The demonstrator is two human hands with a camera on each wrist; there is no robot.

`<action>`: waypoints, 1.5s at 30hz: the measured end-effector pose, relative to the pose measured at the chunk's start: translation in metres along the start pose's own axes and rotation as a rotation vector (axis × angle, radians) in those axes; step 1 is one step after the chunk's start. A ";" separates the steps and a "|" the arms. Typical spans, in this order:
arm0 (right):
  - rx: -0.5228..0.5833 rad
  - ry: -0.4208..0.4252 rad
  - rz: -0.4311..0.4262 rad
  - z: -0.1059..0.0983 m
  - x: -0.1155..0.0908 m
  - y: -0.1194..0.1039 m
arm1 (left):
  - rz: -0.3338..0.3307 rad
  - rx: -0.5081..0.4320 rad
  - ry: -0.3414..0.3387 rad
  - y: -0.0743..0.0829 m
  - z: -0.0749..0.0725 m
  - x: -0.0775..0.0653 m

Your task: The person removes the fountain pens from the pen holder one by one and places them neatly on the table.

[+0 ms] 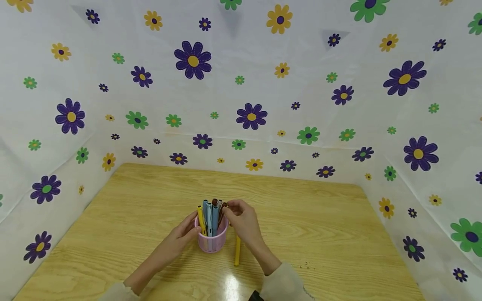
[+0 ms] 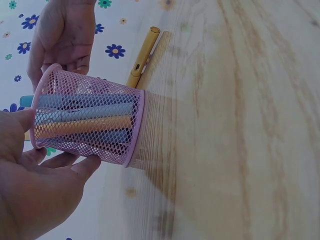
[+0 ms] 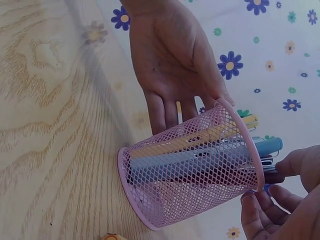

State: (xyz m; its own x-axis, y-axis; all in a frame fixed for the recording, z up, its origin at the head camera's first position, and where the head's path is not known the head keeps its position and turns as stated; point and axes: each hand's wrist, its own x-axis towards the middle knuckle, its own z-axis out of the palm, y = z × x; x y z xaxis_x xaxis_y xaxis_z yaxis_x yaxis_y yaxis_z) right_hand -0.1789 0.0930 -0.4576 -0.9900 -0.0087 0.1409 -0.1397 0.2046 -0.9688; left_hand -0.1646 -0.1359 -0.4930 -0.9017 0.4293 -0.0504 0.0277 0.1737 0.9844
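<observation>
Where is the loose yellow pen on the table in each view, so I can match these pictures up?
Head: lower centre, to the right of the pink mesh cup; the yellow pen lies on the table.
Left wrist: upper middle, slanting up and right from the cup's outline.
Right wrist: bottom edge, left of centre; only what seems its end shows.
Shared landmark: the cup, visible in all three.

Your cream cloth right sleeve (image 1: 283, 283) matches your cream cloth left sleeve (image 1: 119, 292); a small black piece (image 1: 256, 296) shows beside the right sleeve.
</observation>
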 end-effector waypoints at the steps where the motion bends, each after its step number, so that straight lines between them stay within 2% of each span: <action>1: -0.001 0.000 -0.003 0.001 0.000 0.000 | 0.000 -0.002 0.001 0.000 0.000 0.000; 13: -0.103 -0.001 -0.080 0.008 0.004 0.007 | 0.016 -0.016 -0.008 -0.003 -0.001 0.001; 23: -0.109 -0.011 -0.051 0.010 0.003 0.005 | 0.036 -0.015 -0.012 -0.003 -0.001 0.001; 29: -0.106 0.047 -0.043 0.010 0.002 0.004 | 0.032 -0.015 -0.009 -0.003 -0.002 0.001; 35: -0.052 0.098 -0.044 0.006 0.002 0.001 | 0.045 -0.008 -0.009 -0.004 -0.002 0.001; 45: 0.092 0.101 -0.072 -0.014 0.006 -0.007 | 0.060 -0.021 -0.023 -0.004 -0.003 0.002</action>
State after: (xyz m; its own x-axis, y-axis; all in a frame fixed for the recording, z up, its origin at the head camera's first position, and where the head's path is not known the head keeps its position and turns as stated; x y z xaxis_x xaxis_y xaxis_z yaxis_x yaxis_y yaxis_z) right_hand -0.1836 0.1052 -0.4469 -0.9710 0.0790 0.2257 -0.2160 0.1160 -0.9695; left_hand -0.1678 -0.1388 -0.4969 -0.8888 0.4583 0.0048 0.0717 0.1285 0.9891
